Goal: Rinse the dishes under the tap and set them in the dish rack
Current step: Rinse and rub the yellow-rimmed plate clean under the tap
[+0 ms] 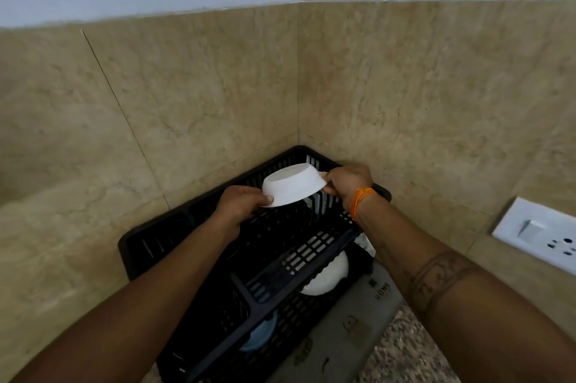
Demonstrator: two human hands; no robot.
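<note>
A white bowl is held upside down and tilted over the far end of a black slatted plastic dish rack. My left hand grips its near left rim and my right hand, with an orange thread on the wrist, grips its right rim. Lower in the rack, under a slatted divider, lie another white bowl and a light blue dish, both partly hidden.
The rack sits in a corner between two beige tiled walls. A white switch and socket plate is on the right wall. A grey printed mat lies under the rack on a speckled counter. No tap or sink is in view.
</note>
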